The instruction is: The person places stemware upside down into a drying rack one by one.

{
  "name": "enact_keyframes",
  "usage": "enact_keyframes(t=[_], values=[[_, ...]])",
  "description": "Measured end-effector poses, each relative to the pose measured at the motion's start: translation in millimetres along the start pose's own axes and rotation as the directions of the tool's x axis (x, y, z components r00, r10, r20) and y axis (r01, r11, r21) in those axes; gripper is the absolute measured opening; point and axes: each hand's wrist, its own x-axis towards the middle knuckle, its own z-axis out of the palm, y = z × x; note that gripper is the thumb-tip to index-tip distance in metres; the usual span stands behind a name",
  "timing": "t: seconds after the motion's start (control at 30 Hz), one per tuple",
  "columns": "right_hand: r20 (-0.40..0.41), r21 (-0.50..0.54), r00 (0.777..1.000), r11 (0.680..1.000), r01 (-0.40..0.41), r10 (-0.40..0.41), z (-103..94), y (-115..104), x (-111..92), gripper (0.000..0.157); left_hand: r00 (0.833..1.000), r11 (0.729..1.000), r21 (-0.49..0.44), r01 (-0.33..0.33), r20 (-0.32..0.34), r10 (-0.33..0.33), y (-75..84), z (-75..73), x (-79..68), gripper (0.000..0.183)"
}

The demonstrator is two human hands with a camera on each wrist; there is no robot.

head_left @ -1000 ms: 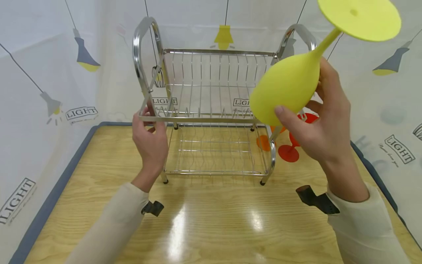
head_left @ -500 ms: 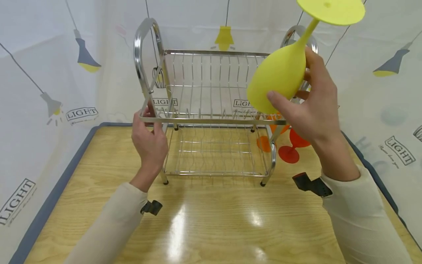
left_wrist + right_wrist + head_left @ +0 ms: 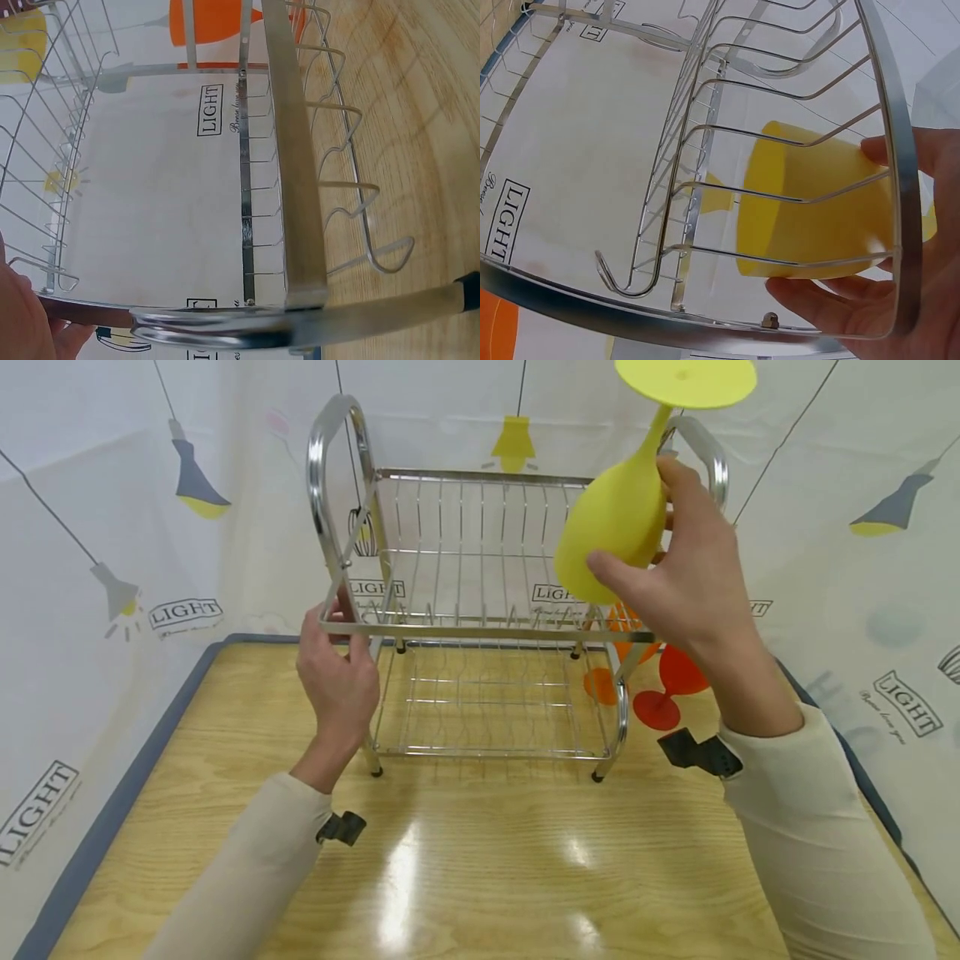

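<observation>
Right hand (image 3: 697,560) has shifted left since a second ago, bringing the yellow wine glass (image 3: 615,527), tilted base-up, over the right end of the dish rack (image 3: 480,632). Fingers grip its bowl. Left hand (image 3: 337,677) unmoved, gripping the left post (image 3: 322,518).

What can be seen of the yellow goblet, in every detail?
The yellow goblet is plain and smooth, perhaps plastic: a rounded bowl, a thin stem and a flat, round foot, partly out of frame. It is upside down and tilted, its mouth facing down. The right hand grips the bowl, thumb on the near side. The goblet is above the right part of the metal rack's upper tier; I cannot tell whether they touch.
</observation>
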Motion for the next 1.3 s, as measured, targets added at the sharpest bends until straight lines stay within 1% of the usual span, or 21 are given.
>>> enact_keyframes(t=[0.17,0.23,0.33,0.53,0.73,0.97,1.17,1.3], values=[[0.081,-0.087,0.994,0.994,-0.061,0.068,0.2,1,3,0.079,1.000,1.000,0.020,-0.014,-0.001,0.014,0.2,-0.1,0.0,0.027],[0.103,-0.125,0.989,0.988,-0.091,0.104,0.6,1,4,0.082,1.000,1.000,0.023,-0.016,0.001,0.016,-0.1,-0.1,-0.1,0.028],[0.127,-0.158,0.982,0.981,-0.116,0.137,0.9,0,6,0.086,1.000,0.999,0.028,-0.016,0.005,0.016,-0.6,-0.2,-0.2,0.028],[0.159,-0.216,0.973,0.968,-0.129,0.165,1.9,-2,12,0.087,0.999,0.999,0.039,-0.034,0.008,0.034,-0.3,-0.8,-0.6,0.026],[0.197,-0.262,0.961,0.955,-0.141,0.196,3.7,-2,18,0.090,0.999,0.999,0.027,-0.037,0.002,0.037,-1.6,-0.6,1.0,0.027],[0.226,-0.284,0.950,0.948,-0.146,0.214,7.8,-2,24,0.089,0.998,0.997,0.028,-0.065,-0.007,0.066,-4.0,-0.7,1.7,0.027],[0.236,-0.311,0.947,0.940,-0.141,0.220,9.8,-1,26,0.088,0.997,0.997,0.028,-0.075,-0.003,0.075,-3.3,-1.3,1.0,0.027],[0.253,-0.319,0.938,0.936,-0.150,0.236,10.9,-1,28,0.088,0.997,0.997,0.022,-0.079,0.000,0.079,-3.3,-1.6,1.0,0.027]])
